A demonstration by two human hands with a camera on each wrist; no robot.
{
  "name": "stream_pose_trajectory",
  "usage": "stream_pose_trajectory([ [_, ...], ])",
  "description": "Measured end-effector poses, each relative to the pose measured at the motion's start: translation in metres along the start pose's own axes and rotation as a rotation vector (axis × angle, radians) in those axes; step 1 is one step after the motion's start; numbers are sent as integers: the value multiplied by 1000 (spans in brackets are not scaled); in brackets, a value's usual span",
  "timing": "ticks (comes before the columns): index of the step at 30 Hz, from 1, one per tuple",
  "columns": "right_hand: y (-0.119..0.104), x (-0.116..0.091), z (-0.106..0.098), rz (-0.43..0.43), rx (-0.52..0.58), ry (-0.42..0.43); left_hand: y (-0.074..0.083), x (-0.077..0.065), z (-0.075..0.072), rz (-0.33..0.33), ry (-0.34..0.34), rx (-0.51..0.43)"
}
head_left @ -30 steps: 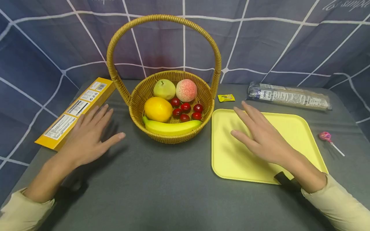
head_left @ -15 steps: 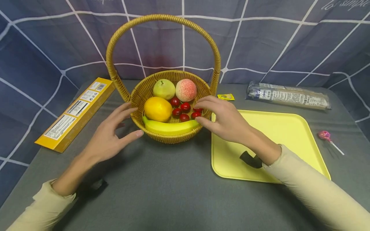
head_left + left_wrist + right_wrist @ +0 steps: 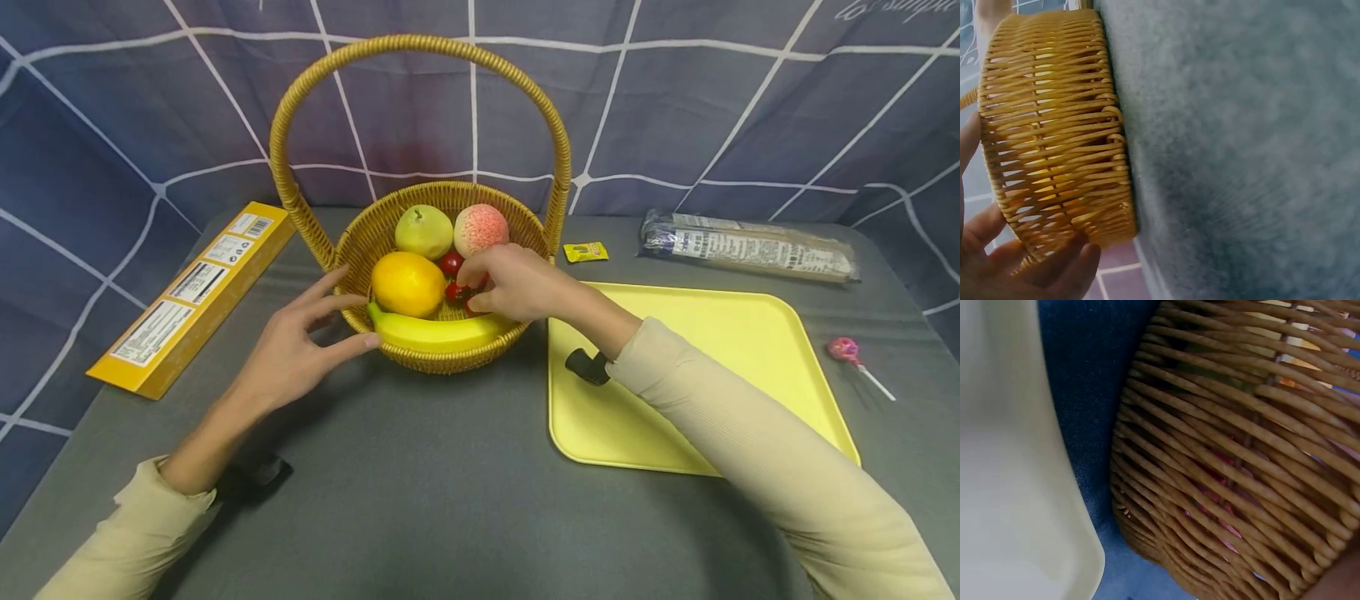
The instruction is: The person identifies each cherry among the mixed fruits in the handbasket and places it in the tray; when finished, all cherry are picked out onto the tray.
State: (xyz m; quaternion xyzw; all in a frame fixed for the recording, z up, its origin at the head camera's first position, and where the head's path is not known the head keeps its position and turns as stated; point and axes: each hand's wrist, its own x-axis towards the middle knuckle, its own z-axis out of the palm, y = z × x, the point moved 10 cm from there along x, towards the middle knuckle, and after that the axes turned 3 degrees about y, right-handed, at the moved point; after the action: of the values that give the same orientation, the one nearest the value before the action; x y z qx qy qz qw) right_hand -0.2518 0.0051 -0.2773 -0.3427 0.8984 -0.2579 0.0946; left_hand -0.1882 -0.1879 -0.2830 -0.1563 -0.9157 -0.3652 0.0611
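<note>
A wicker basket (image 3: 431,360) with a tall hoop handle holds a green pear-like fruit (image 3: 423,232), a pinkish peach (image 3: 480,229), a yellow mango-like fruit (image 3: 407,284), a banana (image 3: 442,331) and several red cherries (image 3: 450,264). My left hand (image 3: 292,354) rests against the basket's left side, fingers spread at its rim; the left wrist view shows fingertips (image 3: 1089,256) touching the woven wall. My right hand (image 3: 525,285) reaches over the right rim with curled fingers, pinching a cherry that is mostly hidden. Only wicker and tray show well in the right wrist view.
A yellow tray (image 3: 637,429) lies right of the basket, under the right forearm. A long yellow box (image 3: 191,300) lies at the left. At the back right are a small yellow packet (image 3: 586,252) and a long plastic-wrapped pack (image 3: 750,247). A lollipop (image 3: 846,350) lies far right.
My right hand has moved left from above the tray into the basket, its fingers curling at the cherries. My left hand has come right from beside the yellow box to the basket's rim.
</note>
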Motion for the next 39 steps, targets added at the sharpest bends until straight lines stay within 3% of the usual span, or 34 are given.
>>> stream_pose_trajectory([
  [8,1,8,12,9,-106,-67,-4,1,2,-31,-19,-39],
  [21,1,9,16,14,-147,-56,-4,-1,3,-31,-39,-38],
  [29,0,1,4,-20,-59,20,-3,2,4,-28,-51,-34],
  [39,-8,-13,-9,-101,44,57,-3,1,4,-25,-51,-43],
])
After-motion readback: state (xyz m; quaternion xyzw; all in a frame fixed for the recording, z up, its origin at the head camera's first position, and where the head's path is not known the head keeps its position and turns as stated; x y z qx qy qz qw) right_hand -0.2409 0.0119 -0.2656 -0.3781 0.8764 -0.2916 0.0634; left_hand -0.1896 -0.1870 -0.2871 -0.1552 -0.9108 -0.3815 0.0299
